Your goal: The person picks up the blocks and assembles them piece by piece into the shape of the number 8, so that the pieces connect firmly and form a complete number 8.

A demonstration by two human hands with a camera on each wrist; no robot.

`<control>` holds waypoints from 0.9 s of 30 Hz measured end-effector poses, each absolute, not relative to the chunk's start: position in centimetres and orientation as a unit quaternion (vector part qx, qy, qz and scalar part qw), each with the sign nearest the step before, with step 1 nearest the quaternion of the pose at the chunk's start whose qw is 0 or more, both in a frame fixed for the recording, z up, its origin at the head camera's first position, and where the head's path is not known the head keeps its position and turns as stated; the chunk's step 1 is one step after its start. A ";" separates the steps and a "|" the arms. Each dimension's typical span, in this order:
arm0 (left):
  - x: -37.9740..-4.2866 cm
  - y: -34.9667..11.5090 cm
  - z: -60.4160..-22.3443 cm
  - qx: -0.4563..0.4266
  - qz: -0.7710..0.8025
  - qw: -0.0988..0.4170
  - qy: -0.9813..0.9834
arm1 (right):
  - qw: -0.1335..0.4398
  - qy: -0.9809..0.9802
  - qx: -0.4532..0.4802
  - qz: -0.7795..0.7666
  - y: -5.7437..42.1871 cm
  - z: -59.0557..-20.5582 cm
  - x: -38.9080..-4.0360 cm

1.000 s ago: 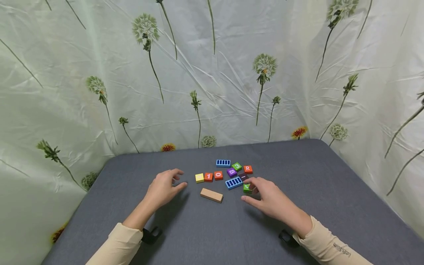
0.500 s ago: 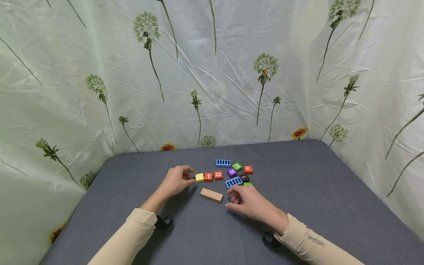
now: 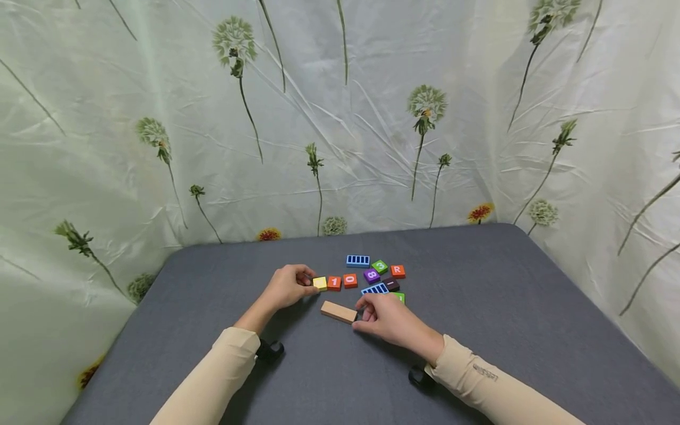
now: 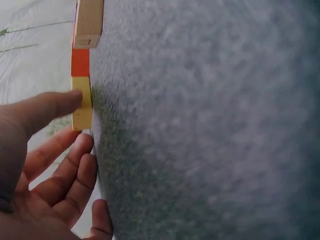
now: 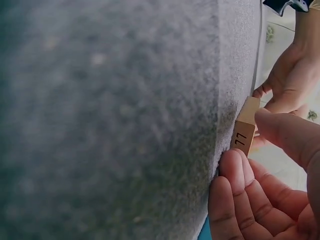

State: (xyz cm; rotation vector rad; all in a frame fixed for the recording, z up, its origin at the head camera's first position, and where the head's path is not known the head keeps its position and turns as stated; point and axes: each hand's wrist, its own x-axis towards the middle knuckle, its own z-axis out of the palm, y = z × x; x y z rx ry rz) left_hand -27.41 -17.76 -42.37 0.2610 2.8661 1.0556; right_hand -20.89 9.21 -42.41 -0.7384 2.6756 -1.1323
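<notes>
In the head view my left hand (image 3: 289,286) pinches the left end block of a short row, a yellow block (image 3: 320,284); the thumb lies on its near side in the left wrist view. Beside it stand a red block marked 1 (image 3: 334,283) and a red block marked 0 (image 3: 350,281). My right hand (image 3: 390,321) is at the right end of a plain wooden block (image 3: 338,311). Its thumb and fingers are spread about that end, which shows a printed 77 in the right wrist view; contact is hard to tell.
Behind the right hand lie a blue barred block (image 3: 375,288), a dark block (image 3: 391,284), a partly hidden green block (image 3: 399,297), a purple 8 block (image 3: 372,275), a green 3 block (image 3: 379,267) and a red R block (image 3: 398,271). Another blue barred block (image 3: 358,261) lies farther back.
My left hand has moved right to the yellow block and closed its thumb and fingers about it. The right hand has moved left from the green block to the wooden block's end.
</notes>
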 end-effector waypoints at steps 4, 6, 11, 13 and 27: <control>-27.5 -17.9 -42.5 0.089 0.352 0.048 0.930 | 0.072 0.890 -0.247 -0.376 8.9 -42.3 -21.1; -27.6 -17.9 -42.5 0.085 0.360 0.051 0.928 | 0.072 0.891 -0.248 -0.374 8.8 -42.3 -21.2; -27.8 -18.1 -42.7 0.075 0.378 0.052 0.921 | 0.071 0.897 -0.247 -0.358 8.6 -42.2 -21.3; -27.8 -18.2 -42.8 0.077 0.382 0.052 0.920 | 0.071 0.899 -0.246 -0.356 8.6 -42.3 -21.4; -27.9 -18.4 -43.1 0.085 0.391 0.049 0.915 | 0.076 0.900 -0.247 -0.352 8.5 -42.4 -21.7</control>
